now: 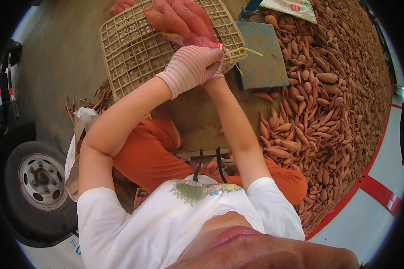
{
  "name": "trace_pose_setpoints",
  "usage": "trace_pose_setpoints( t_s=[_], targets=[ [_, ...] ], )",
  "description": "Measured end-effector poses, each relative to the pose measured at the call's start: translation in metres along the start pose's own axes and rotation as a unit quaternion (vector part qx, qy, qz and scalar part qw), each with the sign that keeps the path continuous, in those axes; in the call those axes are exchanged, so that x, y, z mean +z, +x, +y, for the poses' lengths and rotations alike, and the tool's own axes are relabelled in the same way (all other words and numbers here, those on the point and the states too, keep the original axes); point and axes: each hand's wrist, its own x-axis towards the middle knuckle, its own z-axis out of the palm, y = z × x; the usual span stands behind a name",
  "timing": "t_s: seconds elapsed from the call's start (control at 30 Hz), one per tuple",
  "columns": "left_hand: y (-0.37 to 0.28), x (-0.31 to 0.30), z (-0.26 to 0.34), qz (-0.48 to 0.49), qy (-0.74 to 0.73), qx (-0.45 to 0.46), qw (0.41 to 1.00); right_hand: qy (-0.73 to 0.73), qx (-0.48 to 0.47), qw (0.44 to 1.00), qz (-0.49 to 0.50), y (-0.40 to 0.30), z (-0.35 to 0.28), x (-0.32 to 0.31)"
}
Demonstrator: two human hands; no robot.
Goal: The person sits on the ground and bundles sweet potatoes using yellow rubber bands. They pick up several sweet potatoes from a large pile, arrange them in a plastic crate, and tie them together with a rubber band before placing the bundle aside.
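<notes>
A red mesh bag of sweet potatoes lies on an upturned cream plastic crate, its gathered neck towards me. My left hand, in a striped knit glove, is closed at that neck. Pressed against it, my right hand, also gloved, grips the twisted mesh; my left hand hides much of it. A small shiny reddish piece shows by the fingertips. Thin yellow strips stick out to the right of the neck, over the crate's corner.
A worn blue-green metal platform adjoins the crate on the right. Beyond it spreads a large heap of loose sweet potatoes, with a printed white sack at its top. A vehicle wheel stands at the left. Roots and a white sack lie by my left elbow.
</notes>
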Motion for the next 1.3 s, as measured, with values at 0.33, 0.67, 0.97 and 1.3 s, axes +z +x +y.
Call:
trace_pose_setpoints(
  t_s=[0.33, 0.67, 0.97, 1.3],
  targets=[
    [-0.002, -0.002, 0.010, -0.011, 0.017, -0.001, 1.000, -0.006, -0.019, 1.000, 0.009, -0.004, -0.003, 0.000],
    [0.001, -0.013, -0.042, 0.090, -0.053, -0.065, 0.992, -0.193, -0.041, 0.963, 0.182, -0.060, -0.007, -0.043],
    [0.024, -0.053, -0.128, -0.067, 0.102, 0.124, 0.985, -0.396, 0.052, 0.917, 0.015, -0.063, -0.019, -0.054],
    [0.022, -0.042, -0.140, -0.097, 0.116, 0.040, 0.988, -0.646, -0.207, 0.714, -0.173, -0.071, -0.022, -0.064]
  ],
)
